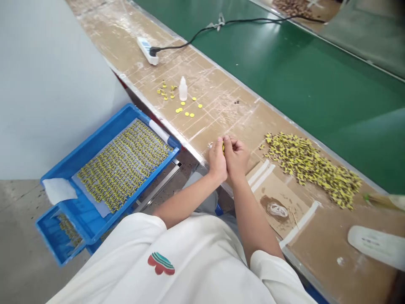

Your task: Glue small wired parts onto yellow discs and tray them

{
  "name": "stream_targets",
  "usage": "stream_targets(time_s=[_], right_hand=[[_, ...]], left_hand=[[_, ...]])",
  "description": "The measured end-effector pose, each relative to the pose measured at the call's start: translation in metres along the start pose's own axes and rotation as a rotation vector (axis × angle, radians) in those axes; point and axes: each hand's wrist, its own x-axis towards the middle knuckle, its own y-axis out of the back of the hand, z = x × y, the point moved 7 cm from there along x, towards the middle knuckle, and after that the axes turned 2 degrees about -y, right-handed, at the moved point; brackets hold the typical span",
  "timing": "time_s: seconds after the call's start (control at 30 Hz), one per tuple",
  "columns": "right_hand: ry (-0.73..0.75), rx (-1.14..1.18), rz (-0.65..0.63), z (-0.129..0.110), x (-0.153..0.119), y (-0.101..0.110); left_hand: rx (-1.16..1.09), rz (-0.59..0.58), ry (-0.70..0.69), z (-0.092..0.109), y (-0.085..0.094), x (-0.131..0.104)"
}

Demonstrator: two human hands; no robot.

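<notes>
At the front edge of the brown work table, my left hand (217, 161) and my right hand (236, 159) meet, fingertips together. Both are closed around a small yellow piece (223, 147), mostly hidden between the fingers. Beyond them a small white bottle (183, 89) stands upright, with loose yellow discs (192, 115) near its base. To the right of my right hand lies a large pile of small yellow and dark pieces (311, 164).
A blue tray (60, 166) at the left holds rows of yellow pieces, with a smaller blue bin (52, 236) beside it. A power strip (148, 51) with a black cable, a taped cardboard sheet (284, 190) and a white bottle (376, 245) lie around. The green belt (284, 80) runs behind.
</notes>
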Motion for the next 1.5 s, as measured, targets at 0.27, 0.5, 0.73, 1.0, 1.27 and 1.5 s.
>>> stream_targets(time_s=[0.27,0.5,0.73,1.0,1.27,1.5], right_hand=[[0.242,-0.311,-0.116,-0.051,-0.035,-0.067],[0.458,-0.414,-0.333,-0.081,-0.084,-0.15],[0.614,-0.252,-0.46,-0.112,-0.14,-0.204],[0.248,0.224,-0.688,-0.107,-0.206,-0.272],[0.205,0.075,-1.011,-0.072,-0.203,-0.275],[0.259,-0.304,-0.984,-0.029,-0.125,-0.234]], left_hand=[[-0.241,0.136,-0.189,0.067,0.057,-0.008],[-0.48,0.208,-0.138,0.115,0.124,-0.016],[-0.6,0.256,-0.1,0.153,0.184,-0.036],[-0.644,0.524,-0.243,0.2,0.301,-0.067],[-0.405,0.896,-0.357,0.255,0.466,-0.147],[-0.135,1.079,-0.27,0.257,0.546,-0.167]])
